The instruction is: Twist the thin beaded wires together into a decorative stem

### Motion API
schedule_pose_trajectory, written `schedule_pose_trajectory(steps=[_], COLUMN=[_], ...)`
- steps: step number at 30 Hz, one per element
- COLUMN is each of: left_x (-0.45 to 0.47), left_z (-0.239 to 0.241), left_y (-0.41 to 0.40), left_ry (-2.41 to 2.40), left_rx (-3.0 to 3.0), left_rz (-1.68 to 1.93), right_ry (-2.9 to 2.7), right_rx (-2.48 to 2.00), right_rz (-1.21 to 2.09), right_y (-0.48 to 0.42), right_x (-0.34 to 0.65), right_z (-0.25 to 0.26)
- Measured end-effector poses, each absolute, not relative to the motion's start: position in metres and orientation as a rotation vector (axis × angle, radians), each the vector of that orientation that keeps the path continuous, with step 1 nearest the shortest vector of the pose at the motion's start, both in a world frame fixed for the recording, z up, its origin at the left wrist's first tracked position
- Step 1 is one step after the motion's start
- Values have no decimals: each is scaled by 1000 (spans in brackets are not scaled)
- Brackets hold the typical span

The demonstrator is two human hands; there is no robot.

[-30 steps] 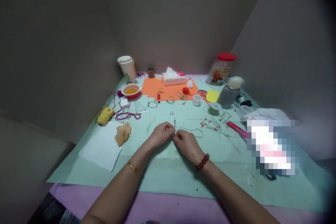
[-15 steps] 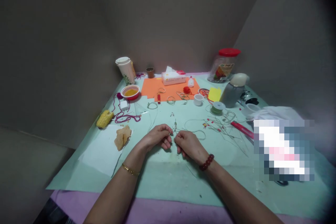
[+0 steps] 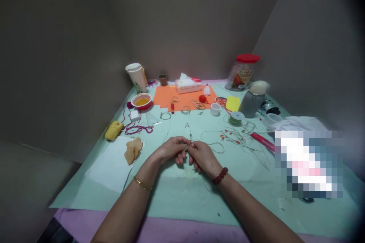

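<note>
The left hand (image 3: 174, 149) and the right hand (image 3: 202, 155) come together on the near side of the orange paper (image 3: 164, 93), well apart from it. Both are narrow, thumb and fingertips pinched on a thin greenish cord (image 3: 191, 135), the other fingers curled beneath. Whether the fingertips touch one another is too small to tell. The cord's small loop sits between the hands, and a short end sticks out toward the orange paper.

On the orange paper are a tissue box (image 3: 188, 86), a small white bottle (image 3: 207, 90) and a red yarn ball (image 3: 202, 99). Left of the paper is a red bowl (image 3: 142, 107) with yellow liquid inside; nearer the person on that same side lies a corn cob (image 3: 113, 130). Just right of the paper is a yellow note (image 3: 233, 103), and farther right stands a grey flask (image 3: 251, 102). Nearer the person than the note, also right of the paper, a spool (image 3: 236, 120) of green thread rests on the tabletop (image 3: 171, 190).
</note>
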State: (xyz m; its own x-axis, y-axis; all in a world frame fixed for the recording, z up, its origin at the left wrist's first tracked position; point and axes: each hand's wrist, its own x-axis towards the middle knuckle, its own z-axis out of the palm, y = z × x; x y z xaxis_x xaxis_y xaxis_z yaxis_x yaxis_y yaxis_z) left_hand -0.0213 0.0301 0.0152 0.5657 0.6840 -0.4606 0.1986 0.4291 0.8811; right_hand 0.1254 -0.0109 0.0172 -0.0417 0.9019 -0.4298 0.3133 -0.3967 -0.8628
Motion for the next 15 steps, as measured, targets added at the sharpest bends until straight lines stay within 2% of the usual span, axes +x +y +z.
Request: schedule_pose_trajectory(steps=[15], left_x=[-13], left_z=[7], left_y=[23], left_ry=[1103], left_rx=[1223], left_rz=[362], right_ry=[-1175], right_rx=[-1497], right_rz=[1671], right_y=[-23], right_x=[128], right_z=[24])
